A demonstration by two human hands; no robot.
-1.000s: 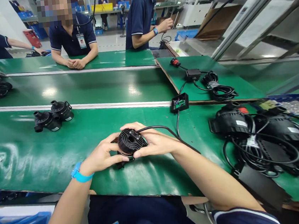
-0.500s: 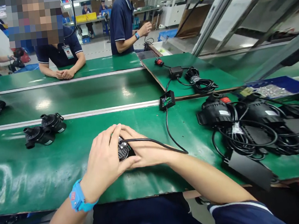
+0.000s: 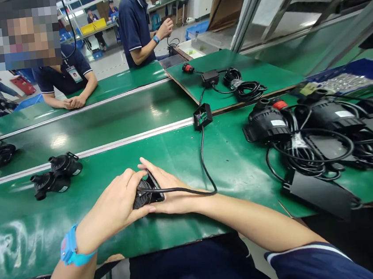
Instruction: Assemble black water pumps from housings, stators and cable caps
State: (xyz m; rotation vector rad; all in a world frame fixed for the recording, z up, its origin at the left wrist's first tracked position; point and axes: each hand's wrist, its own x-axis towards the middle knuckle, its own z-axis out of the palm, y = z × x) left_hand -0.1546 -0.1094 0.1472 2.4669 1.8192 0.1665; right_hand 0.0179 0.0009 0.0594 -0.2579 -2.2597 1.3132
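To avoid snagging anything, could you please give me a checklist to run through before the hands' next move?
1. Left hand gripping the black part: ok.
2. Right hand supporting it: ok.
3. Cable clear of the right wrist: not ok, it crosses over it.
4. Small box covered: not ok, one side is open.
5. Black part's underside sound: cannot tell, hidden.
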